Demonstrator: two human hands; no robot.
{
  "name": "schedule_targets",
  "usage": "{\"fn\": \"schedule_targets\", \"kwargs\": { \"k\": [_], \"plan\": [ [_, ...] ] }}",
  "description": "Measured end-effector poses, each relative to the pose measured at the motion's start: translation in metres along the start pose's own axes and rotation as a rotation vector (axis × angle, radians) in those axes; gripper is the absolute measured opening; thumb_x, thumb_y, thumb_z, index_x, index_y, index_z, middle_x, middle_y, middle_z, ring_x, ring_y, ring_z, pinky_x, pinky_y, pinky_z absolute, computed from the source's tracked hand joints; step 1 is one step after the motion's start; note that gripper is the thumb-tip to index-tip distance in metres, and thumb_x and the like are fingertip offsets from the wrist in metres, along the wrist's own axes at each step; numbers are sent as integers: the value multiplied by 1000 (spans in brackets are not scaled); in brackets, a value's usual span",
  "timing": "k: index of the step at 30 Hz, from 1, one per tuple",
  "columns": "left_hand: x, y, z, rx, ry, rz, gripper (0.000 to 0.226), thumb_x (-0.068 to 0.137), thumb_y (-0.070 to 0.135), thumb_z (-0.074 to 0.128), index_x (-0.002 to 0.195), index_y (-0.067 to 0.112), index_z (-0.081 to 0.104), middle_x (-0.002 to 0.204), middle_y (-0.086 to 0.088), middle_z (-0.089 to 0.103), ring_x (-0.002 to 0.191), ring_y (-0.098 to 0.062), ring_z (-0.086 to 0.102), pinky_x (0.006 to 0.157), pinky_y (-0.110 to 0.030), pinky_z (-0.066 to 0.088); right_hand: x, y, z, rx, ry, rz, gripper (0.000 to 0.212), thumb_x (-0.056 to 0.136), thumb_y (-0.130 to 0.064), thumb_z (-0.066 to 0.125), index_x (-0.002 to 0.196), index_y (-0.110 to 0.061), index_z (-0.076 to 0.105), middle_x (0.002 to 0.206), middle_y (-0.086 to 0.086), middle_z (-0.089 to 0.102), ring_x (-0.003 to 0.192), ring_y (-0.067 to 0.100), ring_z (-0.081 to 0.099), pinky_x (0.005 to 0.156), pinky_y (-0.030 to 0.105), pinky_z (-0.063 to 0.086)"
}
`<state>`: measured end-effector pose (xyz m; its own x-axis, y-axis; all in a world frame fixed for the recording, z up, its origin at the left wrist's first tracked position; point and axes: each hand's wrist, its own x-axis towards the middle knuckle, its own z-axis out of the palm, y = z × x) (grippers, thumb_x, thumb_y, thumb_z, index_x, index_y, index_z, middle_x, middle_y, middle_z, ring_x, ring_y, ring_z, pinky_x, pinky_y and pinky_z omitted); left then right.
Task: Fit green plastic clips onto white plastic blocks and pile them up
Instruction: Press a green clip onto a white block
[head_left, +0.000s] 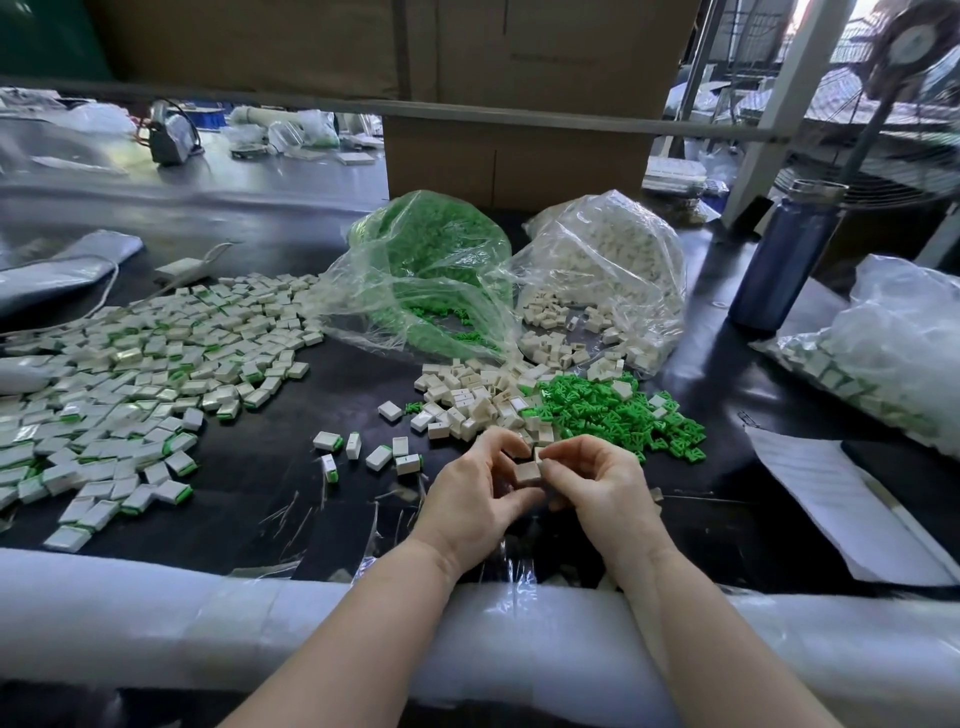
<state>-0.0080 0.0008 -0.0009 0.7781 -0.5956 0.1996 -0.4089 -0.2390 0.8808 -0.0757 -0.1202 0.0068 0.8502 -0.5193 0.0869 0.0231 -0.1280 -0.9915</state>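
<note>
Above the dark worktop (727, 374), the left hand (475, 499) and right hand (597, 486) — fingers curled — together pinch one white block (527, 473).

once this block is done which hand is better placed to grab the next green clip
Probably the right hand. The loose green clips lie just beyond it on the right, while the left hand sits nearer the finished pile. Both hands now pinch a white block.

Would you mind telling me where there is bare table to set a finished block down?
Bare black table lies between the finished pile and the loose blocks; crowded beside the green clips.
</note>
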Motion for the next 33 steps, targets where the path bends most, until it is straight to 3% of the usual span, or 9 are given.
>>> {"fn": "schedule_targets", "kwargs": {
  "k": [5, 10, 14, 17, 21, 26, 33],
  "plan": [
    [4, -2, -1, -1, 120, 12, 9, 83, 15, 68, 90, 11, 69, 83, 9, 60, 75, -1, 55, 73, -6, 43, -2, -1, -2, 94, -40, 33, 11, 83, -1, 65, 77, -9, 69, 65, 3, 69, 61, 11, 64, 55, 20, 53],
    [4, -2, -3, -214, 18, -83, 10, 85, 12, 65, 93, 10, 70, 83, 1, 68, 80, -9, 61, 80, -18, 49, -1, 0, 0, -7, -16, 14, 13, 85, -7, 65, 72, -6, 66, 57, -1, 63, 52, 9, 58, 53, 26, 51],
    [4, -1, -4, -221, -5, -97, 8, 85, 12, 64, 89, 15, 70, 85, -2, 69, 81, -11, 62, 81, -21, 50, -1, -1, 2, -25, -35, -11, 14, 86, -3, 62, 72, -4, 64, 55, -3, 59, 49, 4, 54, 49, 20, 50],
    [4, -1, -4, -182, -1, -103, 7, 85, 11, 65, 89, 14, 70, 87, -5, 70, 84, -13, 63, 84, -22, 50, -2, -2, 2, -37, -81, -10, 13, 86, -1, 61, 73, -2, 63, 53, -6, 57, 48, 1, 54, 48, 17, 48],
    [3, -3, -4, -74, -5, -73, 10, 85, 15, 66, 92, 12, 72, 80, 8, 66, 80, -6, 61, 77, -11, 46, -2, -2, 1, -54, -115, 7, 18, 87, 0, 60, 69, -5, 61, 49, -7, 57, 46, 0, 53, 47, 15, 46],
    [2, -2, -4, 28, -10, -24, 12, 85, 18, 66, 92, 11, 73, 83, 1, 64, 83, -12, 59, 81, -22, 46, -1, 0, 2, -99, -85, 11, 23, 86, 1, 60, 65, -8, 60, 47, -7, 56, 45, 0, 52, 46, 16, 46],
    [2, -3, -5, 48, -25, -49, 11, 86, 19, 65, 92, 14, 73, 81, 9, 63, 84, -9, 59, 83, -21, 46, -2, -1, -1, -120, -132, 4, 26, 86, 0, 61, 63, -12, 59, 53, -3, 55, 46, 1, 51, 47, 16, 45]
  ]
}}
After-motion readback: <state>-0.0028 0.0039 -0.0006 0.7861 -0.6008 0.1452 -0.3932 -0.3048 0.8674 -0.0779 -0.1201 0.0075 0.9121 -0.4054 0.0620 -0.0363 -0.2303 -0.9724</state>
